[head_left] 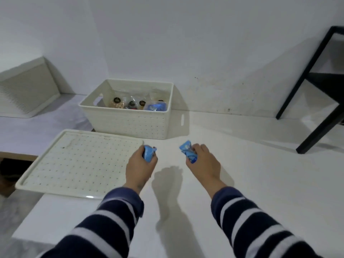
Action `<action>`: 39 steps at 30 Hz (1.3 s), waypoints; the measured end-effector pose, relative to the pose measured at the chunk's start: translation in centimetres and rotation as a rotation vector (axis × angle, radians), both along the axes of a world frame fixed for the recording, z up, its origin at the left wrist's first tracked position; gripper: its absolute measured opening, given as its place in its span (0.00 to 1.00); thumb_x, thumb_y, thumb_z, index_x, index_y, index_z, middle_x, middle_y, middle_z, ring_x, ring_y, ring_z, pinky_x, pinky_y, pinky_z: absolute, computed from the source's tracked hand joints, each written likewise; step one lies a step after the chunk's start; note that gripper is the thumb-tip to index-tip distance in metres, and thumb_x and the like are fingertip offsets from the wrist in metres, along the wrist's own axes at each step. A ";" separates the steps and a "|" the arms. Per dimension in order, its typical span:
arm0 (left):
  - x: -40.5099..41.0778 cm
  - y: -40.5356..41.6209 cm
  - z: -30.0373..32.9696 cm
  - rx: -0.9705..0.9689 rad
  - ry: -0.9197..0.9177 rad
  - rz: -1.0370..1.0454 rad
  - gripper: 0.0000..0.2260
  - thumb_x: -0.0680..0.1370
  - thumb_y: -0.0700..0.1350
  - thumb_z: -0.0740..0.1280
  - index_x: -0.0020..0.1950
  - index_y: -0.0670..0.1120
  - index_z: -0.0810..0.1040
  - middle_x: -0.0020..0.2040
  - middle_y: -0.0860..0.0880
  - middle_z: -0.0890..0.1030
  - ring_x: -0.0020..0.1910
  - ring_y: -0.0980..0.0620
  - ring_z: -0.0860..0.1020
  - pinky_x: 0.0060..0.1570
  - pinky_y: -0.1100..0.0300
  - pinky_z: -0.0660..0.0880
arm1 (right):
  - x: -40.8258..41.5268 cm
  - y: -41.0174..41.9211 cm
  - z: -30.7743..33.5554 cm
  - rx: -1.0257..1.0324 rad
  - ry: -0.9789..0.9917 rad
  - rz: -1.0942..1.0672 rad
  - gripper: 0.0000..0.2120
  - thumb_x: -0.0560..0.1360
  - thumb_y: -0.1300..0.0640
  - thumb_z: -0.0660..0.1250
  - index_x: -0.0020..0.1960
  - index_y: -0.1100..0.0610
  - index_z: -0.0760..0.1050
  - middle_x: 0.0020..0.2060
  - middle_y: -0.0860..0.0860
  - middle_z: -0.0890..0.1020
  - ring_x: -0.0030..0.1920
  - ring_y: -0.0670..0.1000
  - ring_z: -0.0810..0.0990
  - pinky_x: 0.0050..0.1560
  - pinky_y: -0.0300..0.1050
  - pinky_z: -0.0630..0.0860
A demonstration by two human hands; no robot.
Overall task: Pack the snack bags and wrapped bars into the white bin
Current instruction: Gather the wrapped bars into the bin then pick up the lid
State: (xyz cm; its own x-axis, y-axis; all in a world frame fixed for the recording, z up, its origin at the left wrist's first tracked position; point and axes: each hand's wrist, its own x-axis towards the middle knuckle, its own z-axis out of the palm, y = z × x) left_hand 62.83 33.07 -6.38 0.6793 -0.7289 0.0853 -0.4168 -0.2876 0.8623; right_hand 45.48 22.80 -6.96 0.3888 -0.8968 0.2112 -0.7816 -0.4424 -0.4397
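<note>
The white perforated bin [130, 123] stands on the white table, ahead of my hands. Inside it lie several clear snack bags [128, 104] with dark round labels and a blue wrapped bar [156, 106] at the right. My left hand [138, 167] is closed around a blue wrapped bar [148, 154] just right of the lid's near corner. My right hand [203, 161] grips another blue wrapped bar [188, 151], which sticks out toward the bin. Both hands hover above the table, short of the bin.
The bin's flat white lid [74, 161] lies left of my hands, overhanging the table edge. A black metal frame [312, 108] stands at the right by the wall. A ribbed beige panel [28, 90] leans at the far left.
</note>
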 end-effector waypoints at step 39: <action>36.1 -16.5 7.3 0.344 -0.176 -0.367 0.21 0.77 0.55 0.63 0.68 0.49 0.72 0.66 0.49 0.76 0.63 0.48 0.74 0.59 0.56 0.71 | 37.8 -11.4 10.7 0.504 0.236 0.112 0.19 0.79 0.49 0.60 0.67 0.54 0.71 0.63 0.52 0.76 0.62 0.54 0.74 0.63 0.48 0.72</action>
State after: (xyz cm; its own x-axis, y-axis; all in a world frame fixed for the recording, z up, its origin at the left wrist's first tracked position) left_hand 98.89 16.60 0.94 0.3713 -0.9219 -0.1107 -0.6727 -0.3493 0.6523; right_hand 83.24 11.44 3.79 0.4718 -0.8148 -0.3369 -0.8449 -0.3086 -0.4368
